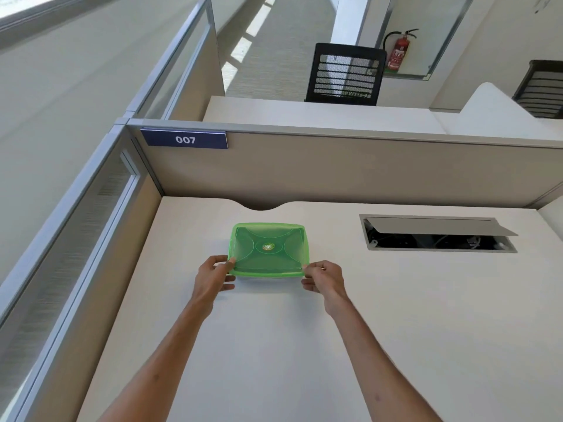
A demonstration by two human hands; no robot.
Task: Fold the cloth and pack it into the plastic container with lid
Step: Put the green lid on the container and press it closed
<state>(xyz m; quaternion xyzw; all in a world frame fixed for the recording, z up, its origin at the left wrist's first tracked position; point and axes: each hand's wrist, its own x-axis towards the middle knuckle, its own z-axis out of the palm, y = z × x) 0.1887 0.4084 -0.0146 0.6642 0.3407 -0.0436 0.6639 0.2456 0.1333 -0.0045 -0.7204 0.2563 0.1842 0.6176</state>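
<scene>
A translucent green plastic container (268,248) with its lid on sits on the white desk (274,345), towards the back. A round sticker marks the lid's centre. My left hand (213,277) pinches the container's near left corner with thumb and fingers. My right hand (323,279) pinches the near right corner the same way. Through the green lid I cannot tell whether anything lies inside. No cloth shows anywhere on the desk.
A cable hatch (438,234) with its flap raised is set into the desk at the back right. Beige partition walls (335,169) close the desk at the back and left, one bearing a "007" sign (185,139). A black mesh chair (345,74) stands beyond.
</scene>
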